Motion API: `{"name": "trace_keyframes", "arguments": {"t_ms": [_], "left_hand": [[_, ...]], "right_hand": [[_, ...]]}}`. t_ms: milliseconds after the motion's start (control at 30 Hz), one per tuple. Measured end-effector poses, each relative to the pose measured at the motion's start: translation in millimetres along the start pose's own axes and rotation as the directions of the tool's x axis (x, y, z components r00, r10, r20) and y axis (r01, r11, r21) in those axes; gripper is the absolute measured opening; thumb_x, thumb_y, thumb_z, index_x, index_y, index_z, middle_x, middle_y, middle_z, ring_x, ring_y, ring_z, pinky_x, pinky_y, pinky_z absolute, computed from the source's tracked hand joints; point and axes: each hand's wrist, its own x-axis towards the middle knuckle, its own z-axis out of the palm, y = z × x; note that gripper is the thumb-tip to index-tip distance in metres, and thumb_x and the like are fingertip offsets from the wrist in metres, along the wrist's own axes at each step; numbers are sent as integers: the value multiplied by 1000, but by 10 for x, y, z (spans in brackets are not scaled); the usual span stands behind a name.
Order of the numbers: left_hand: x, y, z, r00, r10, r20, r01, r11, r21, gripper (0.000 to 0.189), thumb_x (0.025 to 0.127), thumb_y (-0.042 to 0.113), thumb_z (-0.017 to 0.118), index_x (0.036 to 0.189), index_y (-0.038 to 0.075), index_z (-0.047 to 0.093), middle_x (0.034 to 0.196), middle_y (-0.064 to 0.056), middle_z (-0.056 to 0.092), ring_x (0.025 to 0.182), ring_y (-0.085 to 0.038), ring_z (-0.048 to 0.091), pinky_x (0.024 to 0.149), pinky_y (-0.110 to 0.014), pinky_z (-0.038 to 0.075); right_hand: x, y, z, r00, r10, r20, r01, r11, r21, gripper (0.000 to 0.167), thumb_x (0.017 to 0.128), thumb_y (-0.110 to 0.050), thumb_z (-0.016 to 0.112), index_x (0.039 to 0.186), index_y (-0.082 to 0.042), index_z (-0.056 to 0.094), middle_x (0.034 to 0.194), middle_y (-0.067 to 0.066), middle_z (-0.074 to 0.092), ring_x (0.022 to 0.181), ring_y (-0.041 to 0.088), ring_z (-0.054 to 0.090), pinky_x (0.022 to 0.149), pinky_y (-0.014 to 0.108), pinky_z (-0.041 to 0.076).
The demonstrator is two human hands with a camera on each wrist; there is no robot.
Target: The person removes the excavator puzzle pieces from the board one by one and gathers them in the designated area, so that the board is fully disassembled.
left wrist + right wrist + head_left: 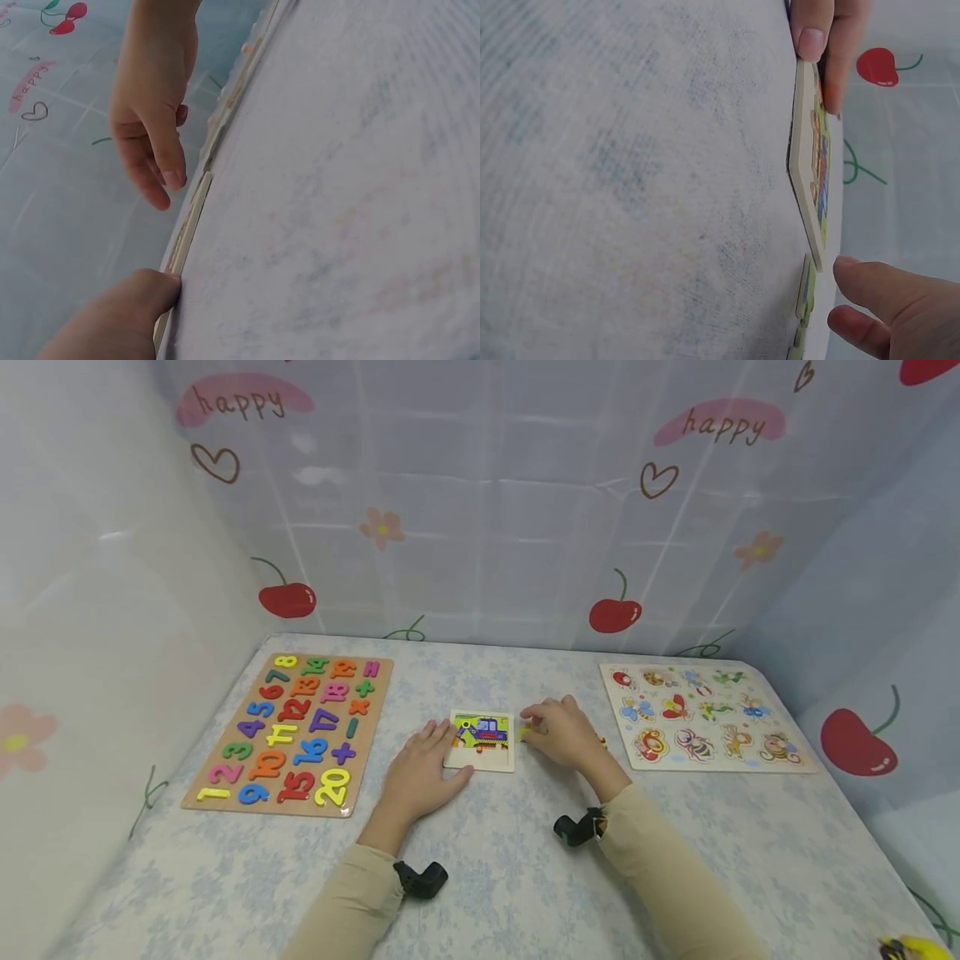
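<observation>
A small wooden jigsaw puzzle [483, 762] with a purple and yellow digger picture lies flat in the middle of the table. My left hand [423, 770] rests along its left side, fingers extended and the thumb at the lower edge. Just right of the puzzle, my right hand [564, 732] hovers over loose green-yellow jigsaw pieces [805, 289], which lie on the table. Its thumb and fingers are bent downward and stand apart, with nothing between them in the right wrist view. From the head, this hand partly covers the pieces.
At the left lies a wooden board [367, 727] of coloured numbers and signs. A white board [626, 710] with insect and animal pieces lies at the right. A yellow and black object [918, 947] shows at the lower right corner. Printed curtains surround the table.
</observation>
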Motion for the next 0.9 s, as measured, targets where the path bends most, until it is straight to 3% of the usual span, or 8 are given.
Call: {"name": "trace_keyframes", "arguments": {"t_ms": [167,333,600,900], "left_hand": [[3,6,-9,1000,-8,-5,8,1000,-23,83,91,65,51,156,18,33,163,-1,29,153,-23,22,125,-45,24],[38,38,-10,1000,-19,-2,19,998,-67,71,95,61,46,155,26,35,165,1,26,155,-24,18,125,-47,21],[103,62,12,999,16,49,-15,1000,-14,60,102,56,32,157,33,27,167,1,18,156,-27,12,126,-53,13],[87,80,29,1000,16,16,-15,998,-69,53,103,50,36,152,32,42,165,7,24,155,-21,16,126,-51,13]], "right_hand": [[-27,-61,-5,1000,-18,3,18,1000,22,34,90,-28,74,122,-18,71,102,0,68,95,21,46,77,34,41],[-16,-93,19,1000,-19,5,19,1000,17,35,90,-31,74,123,-20,71,99,-2,66,93,20,45,75,32,40],[16,-126,68,1000,-22,9,21,999,34,34,92,-32,71,124,-20,70,99,-1,65,92,21,44,75,33,39],[59,-176,102,999,-41,-15,41,999,27,35,91,-32,73,123,-19,71,97,-1,65,90,20,44,74,32,39]]}}
